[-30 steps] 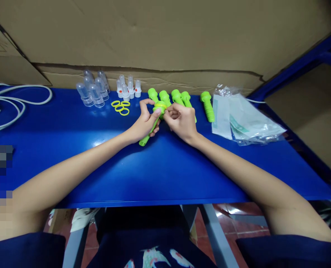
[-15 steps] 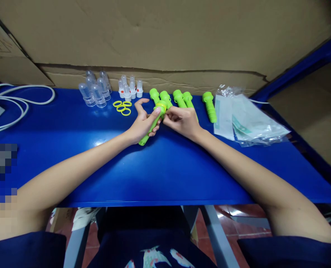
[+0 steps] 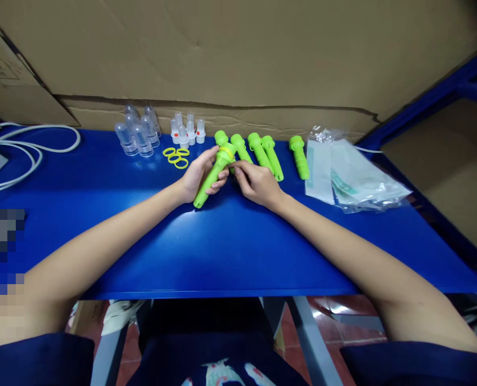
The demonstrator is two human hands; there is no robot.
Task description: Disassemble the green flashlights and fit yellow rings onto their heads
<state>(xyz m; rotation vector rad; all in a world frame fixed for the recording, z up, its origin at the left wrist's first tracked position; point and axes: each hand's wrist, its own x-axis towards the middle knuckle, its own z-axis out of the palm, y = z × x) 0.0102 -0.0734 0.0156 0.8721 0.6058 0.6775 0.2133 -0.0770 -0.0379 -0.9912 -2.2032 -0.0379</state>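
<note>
My left hand (image 3: 200, 174) is wrapped round a lime-green flashlight-shaped body (image 3: 210, 182), its wider end tilted up and away from me. Around that wider end sits a yellow ring (image 3: 228, 150). My right hand (image 3: 258, 182) is just right of the ring, fingers curled and fingertips pinched together close to the green body; whatever is between them, if anything, is too small to make out. Behind the hands lie more lime-green bodies (image 3: 261, 150) of the same kind. Several loose yellow rings (image 3: 176, 157) rest on the blue table left of my left hand.
Clear plastic domed tubes (image 3: 144, 140) stand at the back left, beside small white-based clear caps (image 3: 182, 136). A lone green body (image 3: 300, 158) lies near plastic bags (image 3: 355, 177) on the right. White cable (image 3: 57, 128) loops at left; a cardboard wall (image 3: 222, 59) closes the back.
The held green body has shifted slightly left and toward me. My left thumb and index finger have changed position around it, and my right fingers have moved slightly, their tips extending more.
</note>
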